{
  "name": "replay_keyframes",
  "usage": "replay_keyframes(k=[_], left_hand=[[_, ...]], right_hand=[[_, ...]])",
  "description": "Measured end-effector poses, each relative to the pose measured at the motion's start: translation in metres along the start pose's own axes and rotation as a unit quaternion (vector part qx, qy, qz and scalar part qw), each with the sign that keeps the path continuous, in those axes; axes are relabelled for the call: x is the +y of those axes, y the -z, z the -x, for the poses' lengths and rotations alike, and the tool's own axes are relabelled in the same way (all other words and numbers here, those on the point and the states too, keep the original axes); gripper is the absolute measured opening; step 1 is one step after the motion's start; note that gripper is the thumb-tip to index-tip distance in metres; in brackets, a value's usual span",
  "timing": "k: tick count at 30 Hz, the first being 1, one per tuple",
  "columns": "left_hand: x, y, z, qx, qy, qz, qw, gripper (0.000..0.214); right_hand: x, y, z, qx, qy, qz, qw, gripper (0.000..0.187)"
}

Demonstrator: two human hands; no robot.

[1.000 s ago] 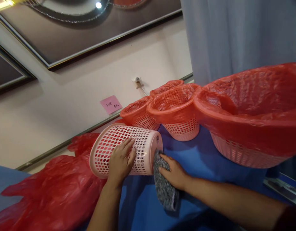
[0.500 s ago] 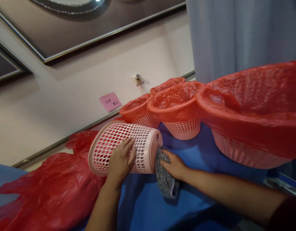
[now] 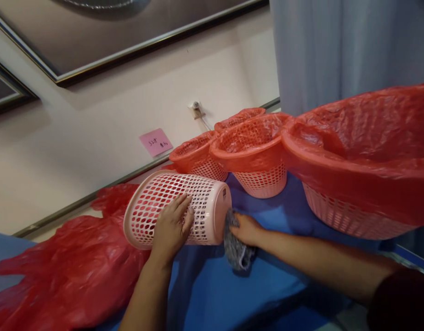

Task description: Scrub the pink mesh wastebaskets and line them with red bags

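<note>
A pale pink perforated plastic wastebasket (image 3: 211, 216) lies on its side on the blue-covered table (image 3: 205, 289), its base turned to the right. My left hand (image 3: 171, 225) rests flat on the basket's side, fingers stretched out and thumb apart. My right hand (image 3: 249, 229) is closed around a crumpled grey cloth (image 3: 236, 250), whose upper end touches the edge of the basket's base. The lower end of the cloth hangs just above or on the table; I cannot tell which.
Several similar baskets lined with red plastic bags stand behind and to the right, including a middle one (image 3: 262, 181) and a large near one (image 3: 356, 207). Loose red plastic bags (image 3: 77, 276) heap at the left. A pink note (image 3: 155, 142) is on the wall; a grey-blue curtain (image 3: 336, 50) hangs behind.
The cloth in my right hand has shifted slightly up and is bunched differently against the base. My left hand stays on the basket, and the whole view has moved a little.
</note>
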State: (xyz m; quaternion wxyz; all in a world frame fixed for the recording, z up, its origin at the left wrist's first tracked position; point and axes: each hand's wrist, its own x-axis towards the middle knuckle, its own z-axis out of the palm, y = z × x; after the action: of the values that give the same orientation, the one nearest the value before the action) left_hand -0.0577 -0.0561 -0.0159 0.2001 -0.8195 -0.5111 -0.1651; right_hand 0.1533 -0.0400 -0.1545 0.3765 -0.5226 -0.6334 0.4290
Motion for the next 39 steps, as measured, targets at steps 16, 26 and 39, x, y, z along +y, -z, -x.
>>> replay_keyframes(k=[16,26,39], left_hand=[[-0.001,-0.004,0.001,0.002,0.011,0.015,1.0,0.044],[0.001,-0.004,-0.001,-0.003,0.014,0.016,1.0,0.045],[-0.001,-0.007,0.001,0.001,0.012,0.024,1.0,0.044]], right_hand=[[0.006,-0.015,0.029,-0.012,0.039,-0.031,0.999,0.03],[0.004,0.017,0.004,0.048,0.001,-0.051,0.998,0.049],[-0.02,0.016,0.061,0.065,0.139,-0.099,0.983,0.058]])
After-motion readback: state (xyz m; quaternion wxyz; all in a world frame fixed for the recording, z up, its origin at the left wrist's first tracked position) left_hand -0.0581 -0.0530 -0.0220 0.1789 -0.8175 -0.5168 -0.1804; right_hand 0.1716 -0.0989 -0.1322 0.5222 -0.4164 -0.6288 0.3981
